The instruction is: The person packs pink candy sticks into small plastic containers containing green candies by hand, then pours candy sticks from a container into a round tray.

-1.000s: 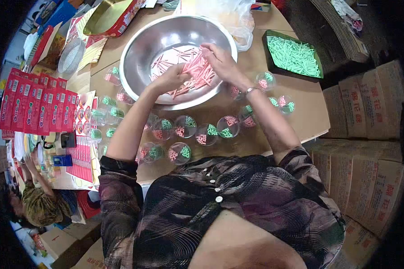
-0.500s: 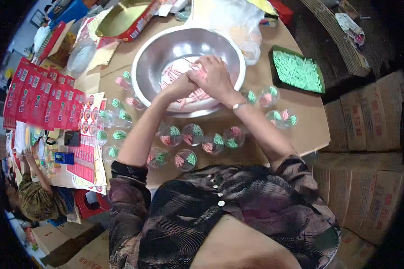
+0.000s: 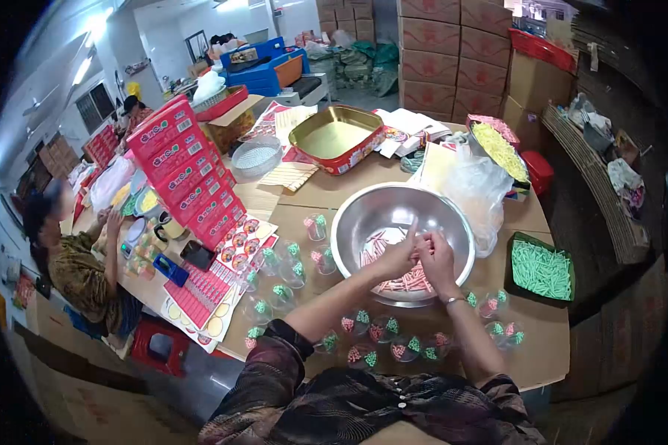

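Above a large steel bowl point(image 3: 349, 215) my left hand point(image 3: 399, 259) and my right hand point(image 3: 439, 265) meet, with their fingers close together. Both hands are closed; what lies between the fingers is hidden. Thin pink and white sticks point(image 3: 416, 280) lie in the bowl beneath them. Around the bowl stand several clear plastic cups point(image 3: 384, 328), each with small bundles of pink and green sticks inside. To the right of the bowl is a dark tray point(image 3: 571, 295) piled with green sticks point(image 3: 540, 268).
Stacked red boxes point(image 3: 189, 174) and sticker sheets point(image 3: 200, 297) occupy the table's left. A gold-lined red tin point(image 3: 335, 133), a plastic bag point(image 3: 479, 196) and a bowl of yellow sticks point(image 3: 499, 148) sit behind. Another person point(image 3: 82, 259) works at left; cartons point(image 3: 430, 52) stand beyond.
The head view has tilted up, bringing more of the room into sight. My hands remain over the steel bowl; the right has drawn back from across the left, so their fingers now meet side by side.
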Action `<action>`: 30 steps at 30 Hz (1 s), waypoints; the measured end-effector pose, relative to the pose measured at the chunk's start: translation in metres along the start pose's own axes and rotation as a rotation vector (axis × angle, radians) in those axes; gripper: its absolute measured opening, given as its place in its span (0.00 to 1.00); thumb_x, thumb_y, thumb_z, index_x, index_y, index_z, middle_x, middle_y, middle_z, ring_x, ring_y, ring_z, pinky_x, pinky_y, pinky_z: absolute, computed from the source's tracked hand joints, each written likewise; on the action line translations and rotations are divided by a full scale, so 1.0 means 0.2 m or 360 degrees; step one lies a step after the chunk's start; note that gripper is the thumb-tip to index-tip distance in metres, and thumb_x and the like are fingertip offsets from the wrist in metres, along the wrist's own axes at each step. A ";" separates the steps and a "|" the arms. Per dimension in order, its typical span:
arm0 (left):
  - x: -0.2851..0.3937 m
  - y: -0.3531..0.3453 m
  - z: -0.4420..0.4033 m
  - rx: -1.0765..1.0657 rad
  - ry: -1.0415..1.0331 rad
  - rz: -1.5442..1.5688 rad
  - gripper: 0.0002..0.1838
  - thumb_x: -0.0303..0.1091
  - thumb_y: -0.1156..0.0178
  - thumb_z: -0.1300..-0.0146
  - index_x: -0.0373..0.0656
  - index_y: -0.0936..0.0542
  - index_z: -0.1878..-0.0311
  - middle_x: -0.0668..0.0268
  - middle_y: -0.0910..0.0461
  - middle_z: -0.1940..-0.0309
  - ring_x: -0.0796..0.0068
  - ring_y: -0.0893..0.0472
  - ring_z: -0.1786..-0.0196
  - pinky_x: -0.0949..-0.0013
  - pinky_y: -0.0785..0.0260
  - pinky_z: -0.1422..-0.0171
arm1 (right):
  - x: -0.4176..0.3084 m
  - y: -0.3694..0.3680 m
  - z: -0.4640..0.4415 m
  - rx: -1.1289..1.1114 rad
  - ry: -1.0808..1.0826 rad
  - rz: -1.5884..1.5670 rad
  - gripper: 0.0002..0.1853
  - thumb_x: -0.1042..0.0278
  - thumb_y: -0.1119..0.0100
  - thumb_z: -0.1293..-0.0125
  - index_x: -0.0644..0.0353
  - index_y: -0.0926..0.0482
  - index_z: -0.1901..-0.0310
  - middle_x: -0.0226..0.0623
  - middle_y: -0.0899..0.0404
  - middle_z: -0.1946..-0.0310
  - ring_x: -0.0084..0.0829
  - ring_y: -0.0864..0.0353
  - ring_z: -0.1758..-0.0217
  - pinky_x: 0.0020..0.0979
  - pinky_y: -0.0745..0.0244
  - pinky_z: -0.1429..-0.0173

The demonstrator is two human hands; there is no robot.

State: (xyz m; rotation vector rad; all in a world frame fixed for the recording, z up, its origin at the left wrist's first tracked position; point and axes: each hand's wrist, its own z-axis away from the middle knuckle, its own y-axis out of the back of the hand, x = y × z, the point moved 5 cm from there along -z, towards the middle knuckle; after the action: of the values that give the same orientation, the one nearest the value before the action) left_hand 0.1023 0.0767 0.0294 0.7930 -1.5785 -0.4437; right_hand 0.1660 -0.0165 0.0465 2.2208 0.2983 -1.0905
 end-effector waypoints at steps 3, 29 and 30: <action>0.00 -0.03 0.00 -0.0083 0.0238 0.0149 0.48 0.25 0.49 0.40 0.36 0.70 0.26 0.42 0.23 0.49 0.49 0.19 0.51 0.58 0.27 0.53 | -0.08 0.02 0.01 0.0246 0.0251 -0.0078 0.11 0.64 0.43 0.37 0.65 0.22 0.67 0.41 0.24 0.71 0.35 0.28 0.74 0.34 0.31 0.66; -0.16 -0.07 0.01 0.0996 -0.0092 0.0438 0.21 0.40 0.45 0.34 0.35 0.31 0.45 0.59 0.25 0.64 0.70 0.25 0.63 0.69 0.31 0.56 | 0.06 0.02 -0.05 0.0294 -0.0230 -0.0303 0.15 0.65 0.41 0.35 0.62 0.26 0.78 0.26 0.32 0.84 0.19 0.39 0.79 0.22 0.40 0.73; -0.12 -0.07 0.03 0.0991 0.0026 0.0637 0.19 0.41 0.48 0.33 0.35 0.31 0.49 0.60 0.26 0.65 0.71 0.26 0.65 0.69 0.32 0.57 | 0.04 -0.01 -0.03 0.0281 -0.0246 -0.0335 0.15 0.65 0.42 0.34 0.62 0.25 0.78 0.25 0.32 0.84 0.19 0.39 0.79 0.22 0.40 0.73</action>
State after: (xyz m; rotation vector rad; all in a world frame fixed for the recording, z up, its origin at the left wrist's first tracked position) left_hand 0.1005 0.0835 0.0029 0.9026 -1.8279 0.3645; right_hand 0.1737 -0.0116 0.0431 2.2802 0.3888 -1.4433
